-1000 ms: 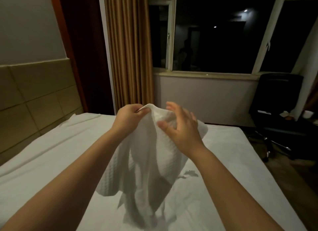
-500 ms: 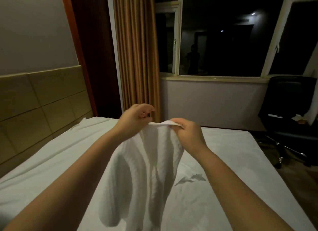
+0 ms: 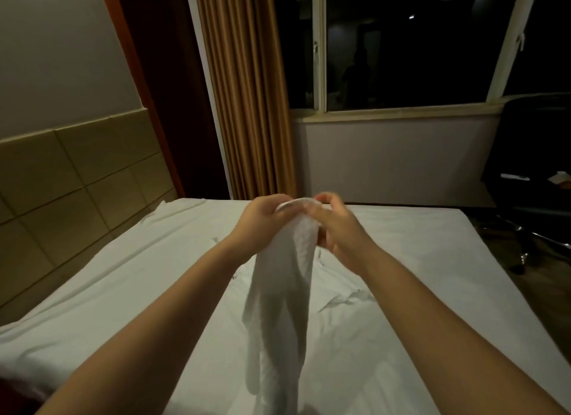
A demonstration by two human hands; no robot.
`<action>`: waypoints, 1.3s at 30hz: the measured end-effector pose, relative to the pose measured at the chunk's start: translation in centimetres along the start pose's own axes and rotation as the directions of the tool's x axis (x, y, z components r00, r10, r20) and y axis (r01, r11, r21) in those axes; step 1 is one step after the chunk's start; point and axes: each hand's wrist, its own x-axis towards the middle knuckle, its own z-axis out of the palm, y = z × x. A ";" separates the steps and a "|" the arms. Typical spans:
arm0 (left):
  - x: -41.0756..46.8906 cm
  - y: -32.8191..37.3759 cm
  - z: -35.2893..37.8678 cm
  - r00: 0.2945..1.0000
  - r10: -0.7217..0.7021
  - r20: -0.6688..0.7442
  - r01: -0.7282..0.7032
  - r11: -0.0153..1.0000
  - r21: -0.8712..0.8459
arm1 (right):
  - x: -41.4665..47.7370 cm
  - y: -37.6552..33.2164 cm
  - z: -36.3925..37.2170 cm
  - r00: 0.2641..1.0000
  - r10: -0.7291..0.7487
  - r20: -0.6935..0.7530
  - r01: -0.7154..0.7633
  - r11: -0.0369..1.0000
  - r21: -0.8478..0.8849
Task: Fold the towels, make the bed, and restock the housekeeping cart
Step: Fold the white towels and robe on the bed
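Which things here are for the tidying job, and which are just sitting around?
For the job:
white towel, gripped at its top by the left hand and right hand
bed, below the hanging towel

Just sitting around:
black chair
brown curtain
dark window
padded headboard

Plain pale wall [image 3: 55,59] at left, over tan padded headboard panels [image 3: 77,173] divided in squares. Reddish-brown wooden strip [image 3: 145,105] running up beside the panels, dark recess just past it. Tan pleated curtain [image 3: 247,105], drawn to the left of the window [image 3: 401,43]. White window frame [image 3: 321,59]; glass black, with small spots of light [image 3: 411,17] and faint reflections. Pale sill [image 3: 386,111], greyish wall below it [image 3: 386,161]. Black office chair [image 3: 531,155] at right, on a metal base [image 3: 525,254]. Dark brown floor [image 3: 550,291]. Lighting dim and warm throughout.
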 end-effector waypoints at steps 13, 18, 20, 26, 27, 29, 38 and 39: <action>0.9 3.0 -3.5 0.914 -0.035 -0.404 -0.070 0.968 -0.243 | -1.1 6.4 1.3 0.975 -0.101 -0.196 0.033 0.945 -0.325; -1.1 0.2 -4.0 0.981 0.023 -0.191 0.067 0.888 0.455 | -1.0 -2.4 2.6 0.836 -0.526 -0.156 0.363 0.744 -0.562; -2.3 0.8 -3.1 1.000 0.004 -0.027 0.003 0.966 0.259 | -0.6 -4.4 3.5 0.868 -0.496 -0.023 0.361 0.662 -0.657; -2.8 2.0 -3.2 0.990 -0.105 0.095 0.116 0.986 -0.118 | -1.2 -4.4 4.8 0.904 -0.416 0.099 0.396 0.727 -0.560; -2.7 2.0 -3.4 0.988 -0.116 0.102 0.129 0.984 -0.124 | -1.3 -4.2 4.5 0.914 -0.399 0.072 0.376 0.768 -0.519; -2.6 1.9 -3.3 0.989 -0.124 0.086 0.138 0.974 -0.181 | -1.7 -3.0 3.8 0.945 -0.325 0.027 0.308 0.862 -0.403; -0.3 1.0 -4.8 0.952 -0.140 -0.270 0.078 0.970 -0.229 | -3.2 4.5 -2.3 0.992 0.120 -0.040 -0.127 0.948 -0.293; 0.0 0.7 -5.2 0.950 -0.117 -0.288 0.067 0.982 -0.178 | -2.9 4.4 -2.6 0.992 0.119 -0.051 -0.130 0.923 -0.363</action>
